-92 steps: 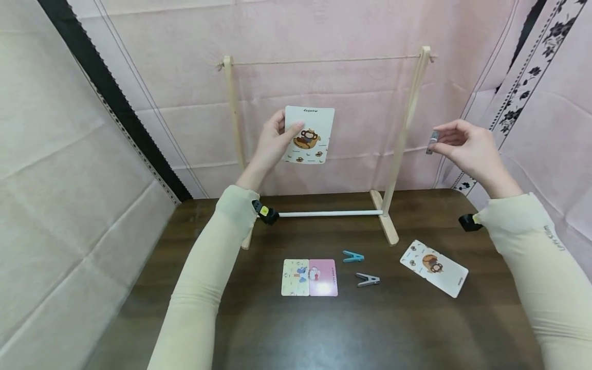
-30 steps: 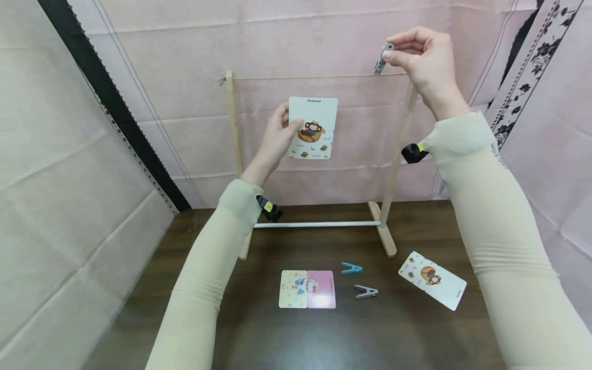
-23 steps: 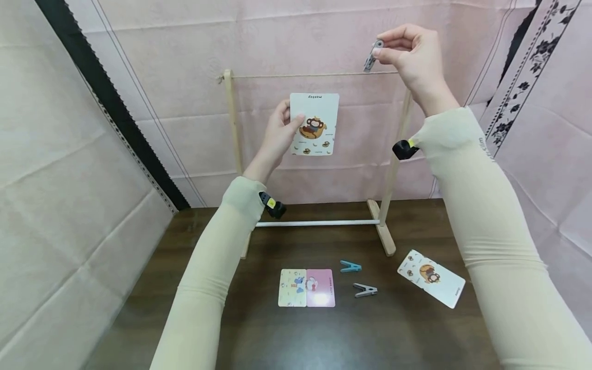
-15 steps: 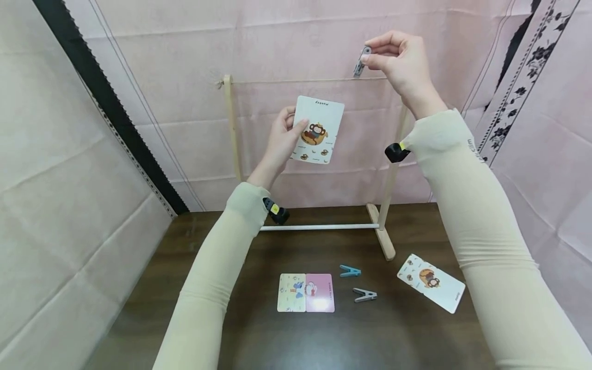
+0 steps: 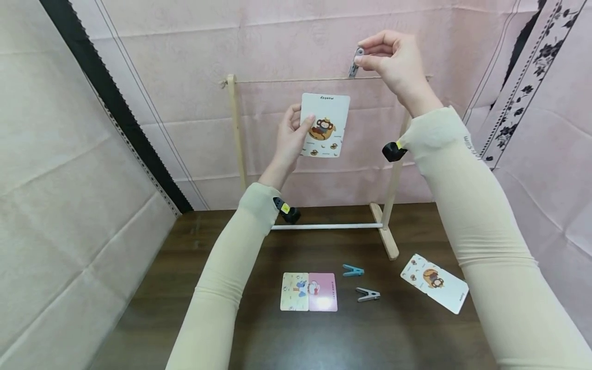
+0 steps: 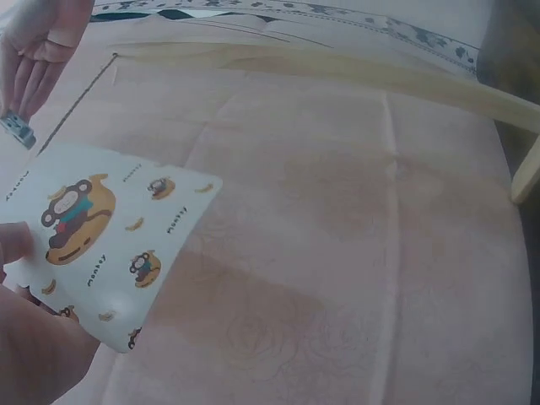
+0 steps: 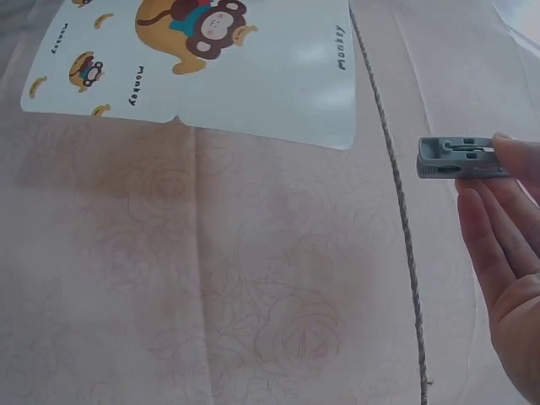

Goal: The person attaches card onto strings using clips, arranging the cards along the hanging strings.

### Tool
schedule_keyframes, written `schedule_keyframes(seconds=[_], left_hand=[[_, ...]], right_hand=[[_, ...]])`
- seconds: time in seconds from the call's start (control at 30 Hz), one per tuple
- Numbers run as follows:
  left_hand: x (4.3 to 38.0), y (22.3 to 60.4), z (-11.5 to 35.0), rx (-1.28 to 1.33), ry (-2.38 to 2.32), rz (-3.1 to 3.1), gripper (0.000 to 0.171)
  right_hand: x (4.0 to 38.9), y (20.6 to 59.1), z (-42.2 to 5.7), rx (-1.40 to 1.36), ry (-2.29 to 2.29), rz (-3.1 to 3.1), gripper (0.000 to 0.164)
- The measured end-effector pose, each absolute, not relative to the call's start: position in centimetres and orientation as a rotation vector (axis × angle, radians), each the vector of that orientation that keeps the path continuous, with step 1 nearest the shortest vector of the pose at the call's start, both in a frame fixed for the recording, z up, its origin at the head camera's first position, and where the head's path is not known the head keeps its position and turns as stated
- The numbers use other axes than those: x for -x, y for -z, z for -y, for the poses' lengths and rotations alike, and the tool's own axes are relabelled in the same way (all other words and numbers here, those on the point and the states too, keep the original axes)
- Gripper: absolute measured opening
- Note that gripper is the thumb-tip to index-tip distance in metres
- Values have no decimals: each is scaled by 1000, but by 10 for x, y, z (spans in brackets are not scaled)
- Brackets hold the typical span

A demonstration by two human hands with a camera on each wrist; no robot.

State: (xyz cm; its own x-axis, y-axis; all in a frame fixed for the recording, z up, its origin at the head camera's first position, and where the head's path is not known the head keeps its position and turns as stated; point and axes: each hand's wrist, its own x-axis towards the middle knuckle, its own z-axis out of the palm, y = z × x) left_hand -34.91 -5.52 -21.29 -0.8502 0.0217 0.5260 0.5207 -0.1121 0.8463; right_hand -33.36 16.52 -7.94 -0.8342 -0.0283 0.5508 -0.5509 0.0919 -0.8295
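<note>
My left hand (image 5: pixel 292 134) pinches a white monkey card (image 5: pixel 329 110) by its left edge, thumb on the printed face. The card hangs in the air below the string (image 5: pixel 287 80), its top edge under the line. Between thumb and fingers, my right hand (image 5: pixel 393 59) holds a grey clothespin (image 5: pixel 355 62), its tip pointing down at the string in the head view. In the right wrist view the clothespin (image 7: pixel 456 158) shows beside the string (image 7: pixel 403 219), apart from it, with the card (image 7: pixel 261 93) on the string's other side.
The string runs between two wooden posts (image 5: pixel 237 128) joined low down by a white rod (image 5: pixel 328 226). On the table (image 5: pixel 296 339) lie a yellow-and-pink card (image 5: pixel 322 300), a blue clothespin (image 5: pixel 353 270), a grey clothespin (image 5: pixel 368 294) and another monkey card (image 5: pixel 435 283).
My right hand has carried the clothespin from beyond the right post up and left to the string. My left hand has shifted right with the card, which tilted and straightened somewhat.
</note>
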Motion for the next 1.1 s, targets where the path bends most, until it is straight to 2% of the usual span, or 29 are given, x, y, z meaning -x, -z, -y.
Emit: schedule_keyframes(seconds=[0.33, 0.77, 1.1], left_hand=[[354, 211, 56, 520, 2007, 1783, 29], [358, 209, 48, 492, 2051, 1715, 23], [359, 216, 47, 454, 2010, 1743, 29]], right_hand=[[335, 76, -155, -561, -1785, 2015, 23], [342, 78, -153, -566, -1797, 2006, 22], [346, 85, -144, -532, -1813, 2052, 27]])
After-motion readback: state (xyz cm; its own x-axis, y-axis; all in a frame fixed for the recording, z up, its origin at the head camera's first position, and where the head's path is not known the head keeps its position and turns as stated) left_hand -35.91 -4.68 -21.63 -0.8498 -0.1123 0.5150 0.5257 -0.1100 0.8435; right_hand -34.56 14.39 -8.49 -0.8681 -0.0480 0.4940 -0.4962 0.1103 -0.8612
